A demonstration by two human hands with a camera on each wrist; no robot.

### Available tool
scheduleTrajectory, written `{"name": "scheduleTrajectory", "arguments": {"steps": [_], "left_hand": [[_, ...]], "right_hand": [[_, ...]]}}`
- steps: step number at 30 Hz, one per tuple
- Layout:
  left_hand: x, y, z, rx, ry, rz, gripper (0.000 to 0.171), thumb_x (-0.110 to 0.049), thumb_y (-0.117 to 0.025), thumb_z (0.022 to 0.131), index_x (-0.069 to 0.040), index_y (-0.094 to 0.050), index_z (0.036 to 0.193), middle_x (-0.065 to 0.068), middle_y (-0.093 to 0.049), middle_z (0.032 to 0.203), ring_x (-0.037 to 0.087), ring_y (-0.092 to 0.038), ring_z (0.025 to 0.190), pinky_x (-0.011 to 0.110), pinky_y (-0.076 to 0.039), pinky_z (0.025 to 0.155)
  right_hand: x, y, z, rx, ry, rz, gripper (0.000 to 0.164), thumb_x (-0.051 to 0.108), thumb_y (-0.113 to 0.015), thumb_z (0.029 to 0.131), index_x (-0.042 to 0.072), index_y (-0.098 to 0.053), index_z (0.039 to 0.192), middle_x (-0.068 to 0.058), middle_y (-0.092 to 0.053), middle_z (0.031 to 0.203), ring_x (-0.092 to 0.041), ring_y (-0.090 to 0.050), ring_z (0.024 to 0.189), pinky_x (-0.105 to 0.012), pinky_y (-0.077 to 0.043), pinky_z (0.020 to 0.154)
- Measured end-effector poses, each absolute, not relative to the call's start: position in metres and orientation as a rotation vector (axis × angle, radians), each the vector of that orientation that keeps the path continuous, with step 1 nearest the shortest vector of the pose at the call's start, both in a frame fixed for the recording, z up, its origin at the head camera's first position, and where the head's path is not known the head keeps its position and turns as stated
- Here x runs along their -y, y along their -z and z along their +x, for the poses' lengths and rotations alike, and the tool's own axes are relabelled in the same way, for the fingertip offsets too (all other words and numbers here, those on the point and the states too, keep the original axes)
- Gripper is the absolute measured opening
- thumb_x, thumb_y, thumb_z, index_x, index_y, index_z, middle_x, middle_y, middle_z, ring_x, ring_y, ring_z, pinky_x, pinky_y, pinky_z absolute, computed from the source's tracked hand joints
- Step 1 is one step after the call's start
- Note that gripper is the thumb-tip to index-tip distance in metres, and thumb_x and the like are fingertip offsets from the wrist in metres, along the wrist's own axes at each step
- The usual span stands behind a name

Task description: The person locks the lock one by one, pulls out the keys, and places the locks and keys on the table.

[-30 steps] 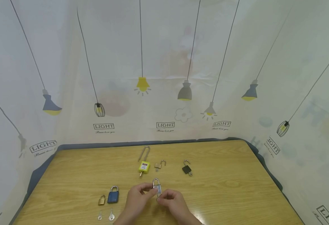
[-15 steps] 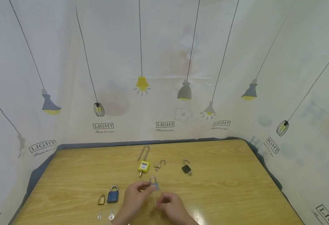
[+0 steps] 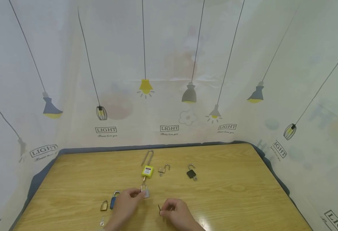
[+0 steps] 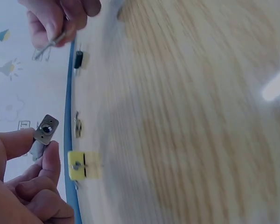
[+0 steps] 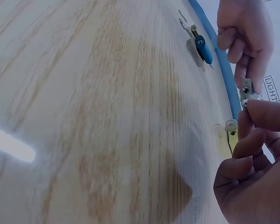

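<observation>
My left hand (image 3: 128, 200) pinches a silver padlock (image 3: 146, 194) between thumb and finger, its shackle pointing up. In the left wrist view the padlock's underside (image 4: 46, 129) faces the camera and shows the keyhole. To the right, apart from the padlock, my right hand (image 3: 176, 212) pinches a small key (image 3: 159, 208). The left wrist view shows that key (image 4: 49, 45) sticking out past the right fingertips. Behind my left hand a blue padlock (image 3: 113, 200) is partly hidden. Just beyond the silver padlock lies a yellow padlock (image 3: 147, 171) with a long raised shackle and a key in it.
A small brass padlock (image 3: 162, 170) and a black padlock (image 3: 191, 174) lie with raised shackles toward the back of the wooden table (image 3: 232, 192). At the left are another brass padlock (image 3: 104, 205) and a loose key (image 3: 102, 221). A printed curtain (image 3: 169, 106) surrounds the table.
The key in my right hand has come away from the silver padlock. My left hand has carried the padlock left, now partly covering the blue padlock. The right hand has barely shifted.
</observation>
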State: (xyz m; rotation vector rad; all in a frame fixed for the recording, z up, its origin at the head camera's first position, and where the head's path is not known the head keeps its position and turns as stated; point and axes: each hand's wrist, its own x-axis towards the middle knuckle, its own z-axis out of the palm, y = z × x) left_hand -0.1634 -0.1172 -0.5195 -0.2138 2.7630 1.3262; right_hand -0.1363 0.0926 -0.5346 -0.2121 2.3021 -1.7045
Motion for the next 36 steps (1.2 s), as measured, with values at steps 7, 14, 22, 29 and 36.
{"name": "scheduleTrajectory", "arguments": {"steps": [7, 14, 22, 29, 36], "left_hand": [[0.14, 0.527, -0.162, -2.911, -1.108, -0.187, 0.032, -0.047, -0.068, 0.084, -0.016, -0.072, 0.092, -0.002, -0.07, 0.088, 0.013, -0.06, 0.08, 0.036, -0.047, 0.066], [0.153, 0.527, -0.16, -2.922, -0.978, -0.247, 0.033, -0.048, -0.068, 0.082, -0.017, -0.072, 0.089, 0.001, -0.071, 0.09, 0.013, -0.055, 0.066, 0.03, -0.038, 0.054], [0.157, 0.527, -0.159, -2.903, -0.968, -0.242, 0.035, -0.049, -0.068, 0.082, -0.015, -0.072, 0.089, 0.004, -0.071, 0.09, 0.013, -0.053, 0.063, 0.029, -0.04, 0.049], [0.158, 0.524, -0.158, -2.896, -0.942, -0.252, 0.032, -0.046, -0.067, 0.084, -0.014, -0.072, 0.088, 0.003, -0.07, 0.087, 0.013, -0.05, 0.055, 0.028, -0.04, 0.045], [0.156, 0.521, -0.158, -2.916, -0.88, -0.258, 0.033, -0.046, -0.067, 0.084, -0.015, -0.072, 0.088, 0.005, -0.07, 0.089, 0.013, -0.053, 0.06, 0.029, -0.042, 0.047]], "right_hand": [[-0.093, 0.539, -0.137, -2.315, 1.696, -0.219, 0.009, 0.014, -0.073, 0.079, 0.007, -0.067, 0.079, 0.001, -0.061, 0.076, -0.014, -0.049, 0.069, -0.029, -0.039, 0.062], [-0.092, 0.528, -0.133, -2.312, 1.693, -0.211, 0.009, 0.011, -0.074, 0.078, 0.005, -0.067, 0.079, 0.0, -0.061, 0.075, -0.014, -0.049, 0.068, -0.027, -0.039, 0.061], [-0.093, 0.536, -0.136, -2.273, 1.707, -0.206, 0.009, 0.016, -0.075, 0.078, 0.011, -0.067, 0.078, 0.002, -0.061, 0.075, -0.016, -0.05, 0.071, -0.03, -0.039, 0.064], [-0.093, 0.535, -0.135, -2.255, 1.714, -0.193, 0.01, 0.015, -0.075, 0.078, 0.009, -0.067, 0.078, 0.002, -0.061, 0.074, -0.016, -0.049, 0.071, -0.03, -0.039, 0.064], [-0.092, 0.537, -0.136, -2.232, 1.717, -0.169, 0.009, 0.014, -0.075, 0.077, 0.01, -0.067, 0.078, 0.0, -0.062, 0.075, -0.018, -0.051, 0.073, -0.031, -0.04, 0.064]]}}
